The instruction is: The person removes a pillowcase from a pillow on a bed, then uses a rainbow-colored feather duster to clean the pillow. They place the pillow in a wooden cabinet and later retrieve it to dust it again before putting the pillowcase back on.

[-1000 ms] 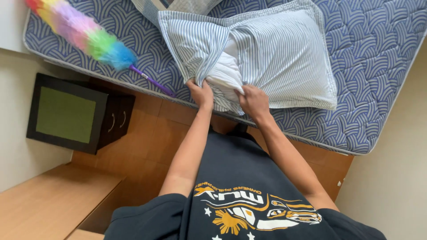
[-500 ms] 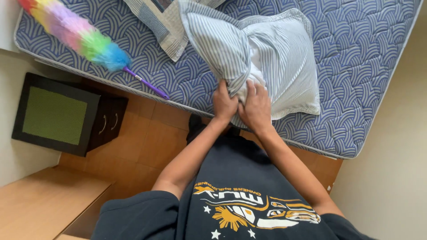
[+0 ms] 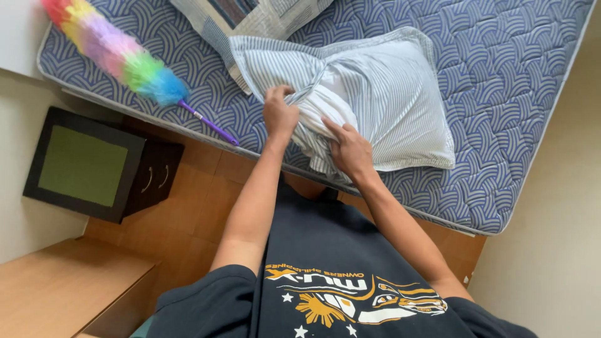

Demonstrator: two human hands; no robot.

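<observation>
The striped pillowcase (image 3: 388, 94) with the white pillow (image 3: 332, 103) showing at its open mouth lies on the blue patterned mattress (image 3: 501, 75), close to the mattress's near edge, which runs from 9 o'clock down toward 4 o'clock across the view. The pillow's lower corner at 4 o'clock reaches almost to that edge; bare mattress lies open beyond it toward 1 and 3 o'clock. A folded patterned cloth (image 3: 250, 15) touches the pillowcase at 11 o'clock. A rainbow feather duster (image 3: 119, 53) rests on the mattress at 10 o'clock, well apart from the hands, its purple handle pointing toward the edge. Below the edge is wooden floor, with a dark bedside cabinet (image 3: 94, 166) at 9 o'clock and a pale wall at 3 o'clock.

The left hand (image 3: 280, 116) reaches up with the forearm nearly straight, its fingers curled tight and holding a bunched fold of the pillowcase's open hem. The right hand (image 3: 350, 150) comes in from 5 o'clock, wrist bent, fingers extended and pressed flat onto the white pillow at the opening, gripping nothing that shows.
</observation>
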